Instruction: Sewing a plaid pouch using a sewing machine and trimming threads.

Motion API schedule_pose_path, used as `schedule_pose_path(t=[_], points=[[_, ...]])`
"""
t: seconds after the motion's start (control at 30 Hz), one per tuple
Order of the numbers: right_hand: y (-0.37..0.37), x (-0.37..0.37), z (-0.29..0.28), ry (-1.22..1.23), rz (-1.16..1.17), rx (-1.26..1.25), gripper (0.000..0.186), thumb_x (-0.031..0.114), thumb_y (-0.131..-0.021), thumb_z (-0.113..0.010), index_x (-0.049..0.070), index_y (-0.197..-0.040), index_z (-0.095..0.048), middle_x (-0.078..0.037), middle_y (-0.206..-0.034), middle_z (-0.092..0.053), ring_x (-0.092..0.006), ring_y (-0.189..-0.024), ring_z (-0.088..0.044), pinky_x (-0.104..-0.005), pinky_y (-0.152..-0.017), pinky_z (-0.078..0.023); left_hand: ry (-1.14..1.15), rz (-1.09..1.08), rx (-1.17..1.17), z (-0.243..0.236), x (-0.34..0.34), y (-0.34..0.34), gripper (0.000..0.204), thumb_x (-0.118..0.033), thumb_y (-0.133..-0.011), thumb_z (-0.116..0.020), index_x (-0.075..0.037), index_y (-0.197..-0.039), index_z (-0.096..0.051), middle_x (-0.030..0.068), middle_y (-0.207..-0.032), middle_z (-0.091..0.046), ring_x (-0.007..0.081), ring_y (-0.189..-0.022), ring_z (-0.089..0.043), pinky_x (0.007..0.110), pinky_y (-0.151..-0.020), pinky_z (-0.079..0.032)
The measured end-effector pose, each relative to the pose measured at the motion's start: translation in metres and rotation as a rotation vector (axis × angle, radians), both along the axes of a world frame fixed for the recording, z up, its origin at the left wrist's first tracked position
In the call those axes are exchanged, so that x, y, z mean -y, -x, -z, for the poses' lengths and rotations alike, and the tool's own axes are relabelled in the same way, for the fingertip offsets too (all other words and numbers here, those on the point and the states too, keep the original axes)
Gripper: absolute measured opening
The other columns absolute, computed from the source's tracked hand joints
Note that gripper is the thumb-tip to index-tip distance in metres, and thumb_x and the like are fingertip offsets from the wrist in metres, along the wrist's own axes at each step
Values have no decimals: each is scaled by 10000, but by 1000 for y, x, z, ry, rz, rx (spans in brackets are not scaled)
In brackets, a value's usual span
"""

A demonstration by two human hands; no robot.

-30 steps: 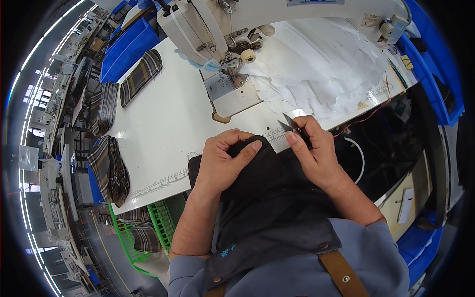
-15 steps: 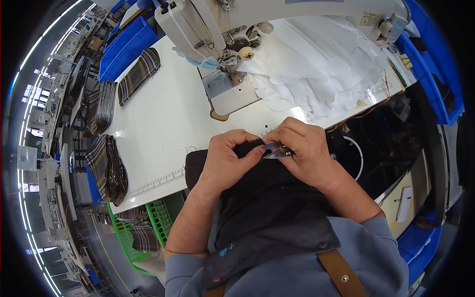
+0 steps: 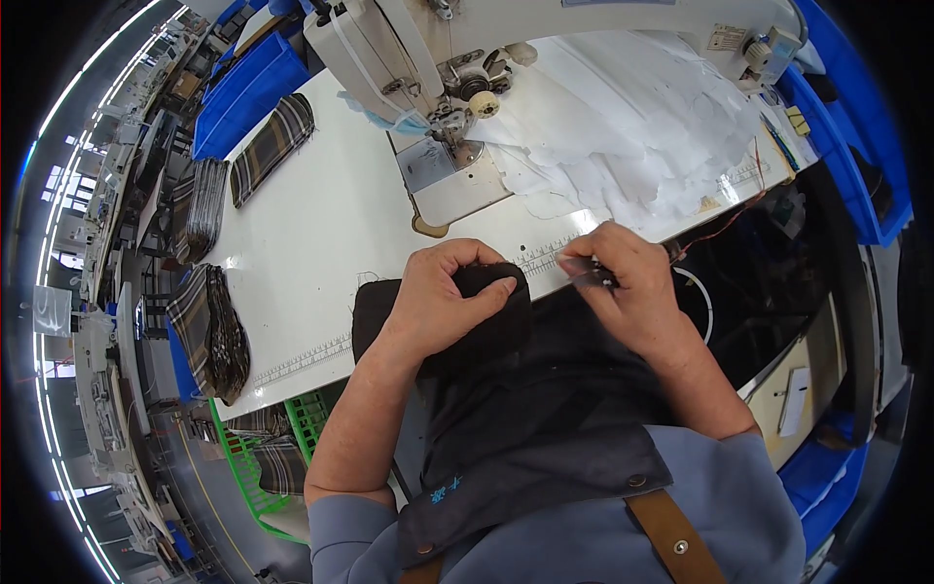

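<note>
A piece of black cloth (image 3: 377, 310) lies over the table's front edge, and my left hand (image 3: 436, 297) grips it. The thumb and fingers pinch its upper right edge, which is folded up a little. To the right, apart from the cloth, my right hand (image 3: 637, 292) is closed on a small pair of metal thread snips (image 3: 586, 273). The snips are partly hidden by the fingers and somewhat blurred. Past both hands stands the sewing machine's needle and presser area (image 3: 455, 136), which neither hand touches.
Plaid cloth pieces (image 3: 209, 331) lie stacked along the table's left side. White sheets (image 3: 623, 127) cover the far right of the white table (image 3: 321, 224). A green basket (image 3: 248, 477) stands below on the left. Blue bins (image 3: 253, 92) sit at far left and right.
My right hand has moved right with the snips, away from the cloth and my left hand. The left hand still pinches the cloth, whose right edge now shows.
</note>
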State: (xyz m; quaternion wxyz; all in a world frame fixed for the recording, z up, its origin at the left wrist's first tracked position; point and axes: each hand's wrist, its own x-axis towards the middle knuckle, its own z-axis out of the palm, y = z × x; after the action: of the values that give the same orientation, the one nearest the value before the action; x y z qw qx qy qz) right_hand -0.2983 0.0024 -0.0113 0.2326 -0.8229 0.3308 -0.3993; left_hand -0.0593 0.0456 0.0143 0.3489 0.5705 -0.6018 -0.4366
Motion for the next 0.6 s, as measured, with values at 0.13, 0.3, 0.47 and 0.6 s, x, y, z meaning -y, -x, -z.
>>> schedule_pose_path(t=[0.13,0.3,0.47,0.6], points=[[-22,-5,1,122,-89,-12,514,39,-736,-752,127,-1234,-657,-48,-1076,-672,-267,-706,-676,-352,-606,-546,-15,50,93,-4,9,-6,145,-101,-779,-755,-8,-872,-696,16,-771,-679,68,-745,-602,255,-700,-484],[-32,-14,8,234,-94,-198,427,123,-755,-766,140,-1173,-681,-9,-1107,-656,-214,-664,-647,-346,-552,-512,97,243,528,-25,39,-18,201,-132,-625,-674,-52,-809,-664,45,-716,-629,267,-708,-635,354,-751,-504],[-33,-15,11,258,-101,-212,423,108,-673,-800,165,-1083,-713,16,-1035,-661,-173,-628,-623,-326,-531,-482,486,17,521,-13,28,-30,213,-78,-692,-688,-139,-895,-668,33,-1193,-599,249,-1107,-564,388,-1006,-325],[-31,-13,13,255,-100,-199,418,112,-680,-804,164,-1085,-715,16,-1032,-667,-179,-615,-617,-327,-533,-477,571,22,608,0,-4,-34,329,-205,-728,-847,-108,-1012,-714,40,-1183,-636,240,-1142,-586,421,-1031,-352]])
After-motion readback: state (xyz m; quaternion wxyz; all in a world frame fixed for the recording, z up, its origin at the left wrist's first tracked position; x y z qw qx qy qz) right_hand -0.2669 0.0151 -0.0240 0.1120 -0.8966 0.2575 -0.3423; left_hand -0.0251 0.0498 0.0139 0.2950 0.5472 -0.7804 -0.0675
